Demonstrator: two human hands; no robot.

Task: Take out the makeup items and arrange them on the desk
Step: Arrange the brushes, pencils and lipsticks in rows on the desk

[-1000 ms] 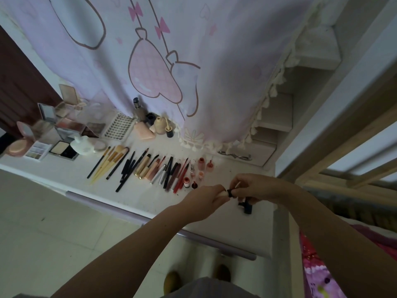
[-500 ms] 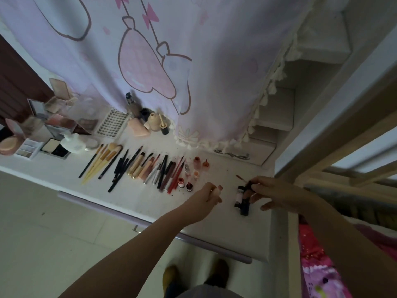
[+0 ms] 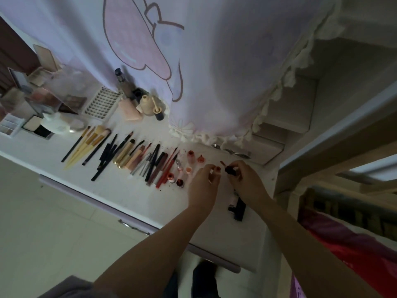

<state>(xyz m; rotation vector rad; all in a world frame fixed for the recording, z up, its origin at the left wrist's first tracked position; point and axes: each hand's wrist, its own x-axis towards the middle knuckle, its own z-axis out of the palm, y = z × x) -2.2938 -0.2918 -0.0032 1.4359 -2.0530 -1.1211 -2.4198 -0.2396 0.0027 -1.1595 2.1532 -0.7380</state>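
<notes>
My left hand pinches a small dark-red lip-gloss tube just above the white desk. My right hand grips the black cap with its applicator wand, the red tip pointing left toward the tube. A row of brushes, pencils and lipsticks lies on the desk to the left, ending in several small red and pink bottles. Below my right wrist lie a black item and a pink tube.
Palettes and compacts crowd the far left. Bottles and a pink sponge stand at the back under a hanging pink curtain. A drawer handle runs below the desk's front edge. A red bedspread is at right.
Both hands moved up and together beside the row's right end. The right hand left the black item on the desk and now holds the wand cap next to the tube.
</notes>
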